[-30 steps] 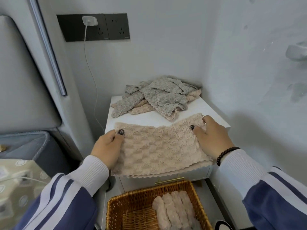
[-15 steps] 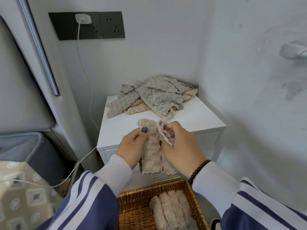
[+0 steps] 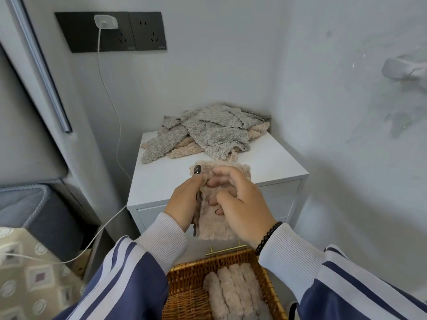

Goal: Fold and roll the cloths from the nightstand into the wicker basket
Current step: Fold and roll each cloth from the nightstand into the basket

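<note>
Since half a second ago both hands have lifted the folded beige cloth point(image 3: 213, 218) a little higher, and it now hangs as a narrow doubled strip in the air in front of the nightstand point(image 3: 272, 167), above the basket.

At 9 o'clock a white charging cable point(image 3: 108, 93) drops from a plug in the dark socket panel point(image 3: 111, 31) and trails toward the patterned bedding point(image 3: 30, 273) at 8 o'clock.

Left hand point(image 3: 184, 202): fingers curled round the left edge of the strip, the thumb with its dark nail pressed on the top corner. Right hand point(image 3: 242, 204): fingers bent and pinching the cloth's right side from the front; a black bead bracelet point(image 3: 268, 237) sits on the wrist.

At 12 o'clock from the hands, a loose heap of grey and beige cloths point(image 3: 208, 132) lies at the back of the white surface, well apart from the held strip.

At 6 o'clock the wicker basket point(image 3: 184, 285) stands below the nightstand's brass drawer handle point(image 3: 226, 249), with several rolled beige cloths point(image 3: 233, 292) side by side in its right half.
</note>
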A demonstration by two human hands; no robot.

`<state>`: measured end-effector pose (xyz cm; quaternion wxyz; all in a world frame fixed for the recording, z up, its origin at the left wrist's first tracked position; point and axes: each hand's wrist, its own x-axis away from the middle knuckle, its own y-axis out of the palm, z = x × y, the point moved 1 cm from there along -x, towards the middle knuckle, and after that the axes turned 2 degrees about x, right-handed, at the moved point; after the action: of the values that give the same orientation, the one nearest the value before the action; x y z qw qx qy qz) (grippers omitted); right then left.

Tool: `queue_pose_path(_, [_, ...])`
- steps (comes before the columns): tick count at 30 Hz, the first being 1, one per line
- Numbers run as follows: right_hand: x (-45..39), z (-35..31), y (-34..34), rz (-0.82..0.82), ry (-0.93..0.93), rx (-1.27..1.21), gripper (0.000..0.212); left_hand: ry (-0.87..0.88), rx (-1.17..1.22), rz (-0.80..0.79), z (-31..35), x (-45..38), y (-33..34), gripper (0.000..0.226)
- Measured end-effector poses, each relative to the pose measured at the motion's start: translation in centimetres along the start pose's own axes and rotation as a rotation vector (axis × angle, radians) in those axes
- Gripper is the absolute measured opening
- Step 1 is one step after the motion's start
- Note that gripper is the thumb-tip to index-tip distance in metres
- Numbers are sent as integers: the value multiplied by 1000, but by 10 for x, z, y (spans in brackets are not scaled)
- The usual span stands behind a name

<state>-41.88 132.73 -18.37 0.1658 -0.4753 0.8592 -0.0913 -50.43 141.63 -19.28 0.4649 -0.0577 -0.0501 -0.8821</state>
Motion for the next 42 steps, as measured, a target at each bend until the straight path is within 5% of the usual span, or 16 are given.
queue_pose_path(5, [-3, -5, -1, -4, 61, -210, 42, 20, 66, 46, 1, 4, -7, 17])
queue_pose_path(11, [-11, 0, -17, 313, 72, 27, 46, 21, 181, 87, 5, 11, -13, 20])
queue_pose_path(14, [-18, 7, -20, 141, 360, -198, 66, 18, 262, 113, 9, 12, -16, 21])
queue_pose_path(16, [-19, 11, -19, 14, 473, -427, 56, 6, 280, 122, 10, 13, -21, 20])
queue_pose_path(19, [-20, 14, -23, -7, 371, -340, 34, -4, 285, 85, 10, 14, -27, 15])
queue_pose_path(22, [-18, 12, -30, -5, 276, -187, 39, 10, 213, 45, 11, 14, -35, 7])
queue_pose_path(25, [-13, 11, -30, -73, 261, -43, 58, 17, 120, 27, 9, 15, -44, 38])
queue_pose_path(28, [-10, 7, -29, -191, 183, 69, 46, 28, -48, -50, 4, 13, -55, 82])
queue_pose_path(31, [-6, 3, -24, -317, 145, 159, 38, 37, -195, -218, -1, 13, -60, 100])
queue_pose_path(36, [0, 0, -11, -425, 109, 358, 41, 59, -308, -277, -10, 23, -54, 64])
queue_pose_path(42, [-9, -1, -22, -439, 200, 280, 42, 131, -266, -172, -3, 29, -54, 38])
